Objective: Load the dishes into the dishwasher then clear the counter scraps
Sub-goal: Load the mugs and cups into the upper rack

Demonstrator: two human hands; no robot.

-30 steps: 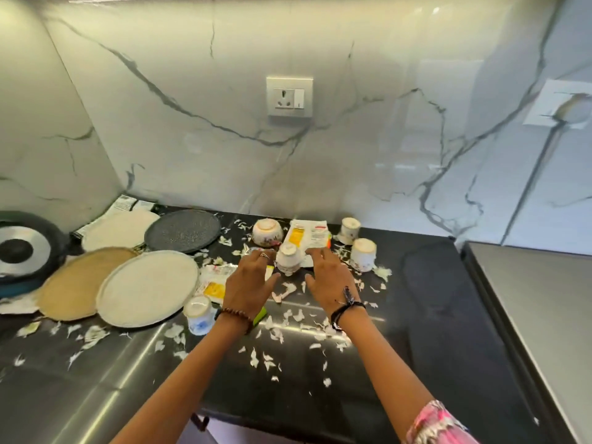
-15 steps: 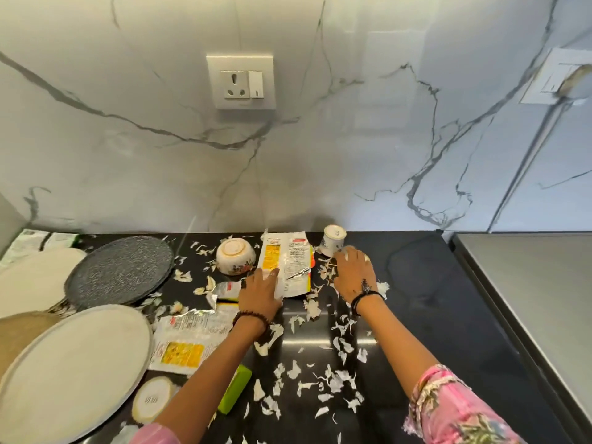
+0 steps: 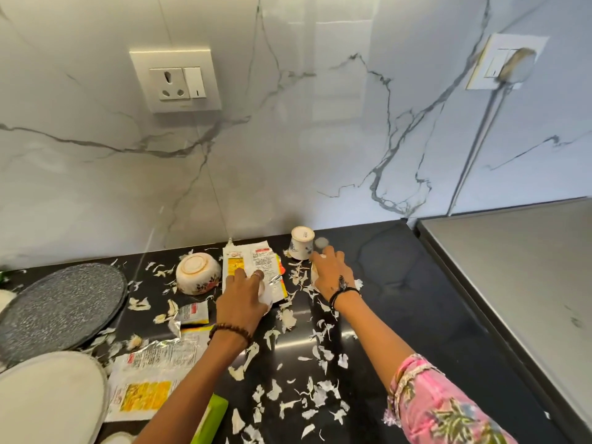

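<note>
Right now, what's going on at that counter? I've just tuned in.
A person is gathering small dishes on a black counter littered with peel scraps and torn packets. The left hand holds a small white cup over a packet. The right hand grips another cup beside an upturned blue-patterned cup. A floral bowl sits upturned, and a dark plate lies to the left.

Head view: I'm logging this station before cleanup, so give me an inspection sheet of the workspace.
Surface: glossy black stone counter, strewn with white peel scraps.
Job's things: upturned floral cream bowl, upturned white-and-blue cup, speckled grey round plate.
Clutter: torn yellow-and-white food wrappers.
Hands: left hand grips a small white cup; right hand grips another.
Cables: nothing seen.
Surroundings: marble wall, white wall socket.
</note>
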